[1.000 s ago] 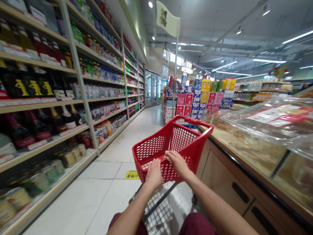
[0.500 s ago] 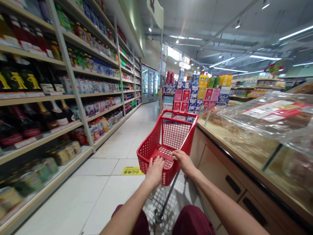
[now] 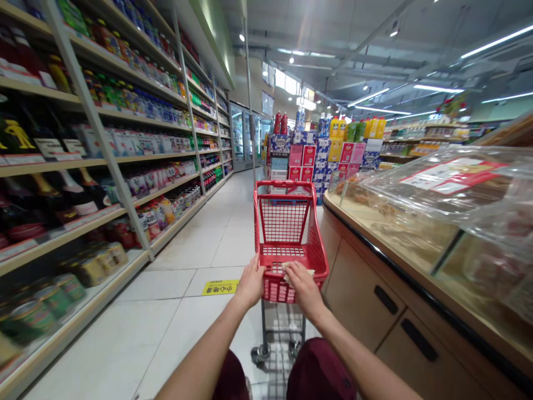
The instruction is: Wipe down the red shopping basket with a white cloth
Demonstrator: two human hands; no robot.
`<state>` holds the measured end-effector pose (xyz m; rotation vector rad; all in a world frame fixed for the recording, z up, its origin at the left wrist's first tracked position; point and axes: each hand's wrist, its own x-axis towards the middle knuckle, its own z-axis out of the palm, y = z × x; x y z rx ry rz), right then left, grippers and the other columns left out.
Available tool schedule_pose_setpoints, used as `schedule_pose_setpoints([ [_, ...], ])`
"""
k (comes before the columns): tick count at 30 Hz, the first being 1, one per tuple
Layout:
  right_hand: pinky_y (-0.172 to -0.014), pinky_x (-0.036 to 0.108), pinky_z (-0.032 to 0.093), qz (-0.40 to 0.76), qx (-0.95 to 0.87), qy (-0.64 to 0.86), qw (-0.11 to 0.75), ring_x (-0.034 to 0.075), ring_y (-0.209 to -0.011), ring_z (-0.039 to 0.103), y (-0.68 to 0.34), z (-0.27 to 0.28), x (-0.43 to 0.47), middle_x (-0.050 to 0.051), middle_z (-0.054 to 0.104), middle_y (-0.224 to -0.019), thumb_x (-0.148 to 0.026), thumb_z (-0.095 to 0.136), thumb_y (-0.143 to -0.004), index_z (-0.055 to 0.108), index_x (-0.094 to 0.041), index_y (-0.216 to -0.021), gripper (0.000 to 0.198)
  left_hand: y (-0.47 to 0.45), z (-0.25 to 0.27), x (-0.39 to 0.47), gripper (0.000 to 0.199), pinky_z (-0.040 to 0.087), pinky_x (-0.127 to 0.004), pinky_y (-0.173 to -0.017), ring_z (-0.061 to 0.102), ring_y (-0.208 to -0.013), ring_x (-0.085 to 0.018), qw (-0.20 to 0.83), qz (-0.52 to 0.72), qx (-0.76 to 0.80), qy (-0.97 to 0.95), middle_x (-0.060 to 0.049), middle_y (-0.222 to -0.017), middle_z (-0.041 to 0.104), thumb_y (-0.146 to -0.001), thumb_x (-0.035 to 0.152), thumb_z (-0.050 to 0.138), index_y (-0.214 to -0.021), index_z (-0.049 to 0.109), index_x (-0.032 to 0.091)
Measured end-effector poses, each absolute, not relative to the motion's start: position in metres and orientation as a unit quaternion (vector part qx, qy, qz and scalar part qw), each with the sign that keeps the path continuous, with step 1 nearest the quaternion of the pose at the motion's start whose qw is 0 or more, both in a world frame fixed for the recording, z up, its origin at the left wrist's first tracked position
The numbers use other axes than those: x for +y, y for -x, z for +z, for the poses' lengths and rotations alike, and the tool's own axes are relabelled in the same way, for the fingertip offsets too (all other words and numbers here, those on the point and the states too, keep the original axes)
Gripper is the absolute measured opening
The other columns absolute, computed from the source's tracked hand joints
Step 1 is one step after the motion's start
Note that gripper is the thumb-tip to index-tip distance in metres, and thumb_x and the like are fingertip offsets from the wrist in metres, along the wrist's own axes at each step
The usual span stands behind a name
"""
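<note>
Directly before me stands a red plastic shopping cart with a lattice basket on a grey wheeled frame. At the basket's near left corner, my left hand is closed round the rim. My right hand presses a pale crumpled cloth onto the near rim, right of the middle. Part of the cloth shows beyond the fingers on both sides; the rest is hidden under the palm. Nothing lies in the visible part of the basket.
Shelves of bottles and cans line the left side. On the right runs a wooden counter with clear covers. Stacked drink boxes stand ahead. A yellow floor sticker lies left of the cart.
The cart has swung round from slanting to facing straight ahead. My left hand went from open over the basket to gripping its left corner. My right hand moved onto the near rim with the cloth.
</note>
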<state>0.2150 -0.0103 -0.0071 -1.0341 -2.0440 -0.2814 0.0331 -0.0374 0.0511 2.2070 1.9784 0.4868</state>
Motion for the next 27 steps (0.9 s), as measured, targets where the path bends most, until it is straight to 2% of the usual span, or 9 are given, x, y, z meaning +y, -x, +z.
schedule_pose_setpoints([
  [2,-0.095,0.048,0.036,-0.121,-0.789,0.442,0.409,0.024,-0.116,0.044,-0.242,-0.005,-0.006,0.009,0.055,-0.118,-0.012,0.036,-0.084,0.053,-0.022,-0.115,0.036,-0.039,0.053,-0.036,0.029,0.034,-0.033,-0.097,0.041,-0.118,-0.020,0.110,0.176,0.643,-0.737,-0.006,-0.145,0.013,-0.073,0.010,0.041,-0.098,0.055,0.018],
  [5,-0.094,0.049,0.037,-0.115,-0.750,0.485,0.436,0.025,-0.116,0.043,-0.252,-0.003,-0.007,0.011,0.055,-0.117,-0.013,0.035,-0.084,0.051,-0.020,-0.117,0.038,-0.051,0.052,-0.035,0.028,0.037,-0.030,-0.093,0.046,-0.114,-0.019,0.142,0.205,0.633,-0.733,-0.003,-0.145,0.012,-0.073,0.012,0.044,-0.097,0.056,0.020],
  [11,-0.097,0.044,0.037,-0.092,-0.814,0.345,0.458,0.019,-0.122,0.036,-0.197,-0.026,-0.025,0.007,0.052,-0.122,-0.008,0.034,-0.085,0.046,-0.024,-0.122,0.043,-0.052,0.052,-0.032,0.031,0.042,-0.028,-0.087,0.056,-0.101,-0.017,0.159,0.220,0.622,-0.735,-0.006,-0.145,0.009,-0.072,0.009,0.042,-0.097,0.058,0.018],
  [17,-0.086,0.038,0.048,-0.115,-0.871,0.283,0.386,0.018,-0.110,0.050,-0.217,-0.061,-0.036,0.005,0.063,-0.105,-0.016,0.035,-0.088,0.055,-0.023,-0.111,0.032,-0.042,0.055,-0.029,0.037,0.042,-0.029,-0.088,0.055,-0.103,-0.019,0.141,0.199,0.648,-0.721,-0.005,-0.144,0.015,-0.069,0.004,0.041,-0.099,0.058,0.019],
  [23,-0.096,0.042,0.040,-0.143,-0.853,0.289,0.410,0.020,-0.120,0.038,-0.211,-0.034,-0.032,0.005,0.057,-0.117,-0.013,0.036,-0.087,0.054,-0.022,-0.113,0.033,-0.042,0.059,-0.026,0.029,0.043,-0.028,-0.087,0.056,-0.101,-0.019,0.128,0.197,0.652,-0.721,-0.005,-0.144,0.015,-0.070,0.007,0.042,-0.089,0.060,0.018],
  [27,-0.089,0.036,0.047,-0.124,-0.877,0.273,0.376,0.017,-0.111,0.049,-0.218,-0.050,-0.032,0.004,0.063,-0.107,-0.014,0.038,-0.087,0.058,-0.022,-0.107,0.030,-0.038,0.059,-0.023,0.032,0.042,-0.027,-0.087,0.055,-0.102,-0.018,0.122,0.183,0.650,-0.727,-0.006,-0.143,0.020,-0.066,0.003,0.043,-0.089,0.060,0.018],
])
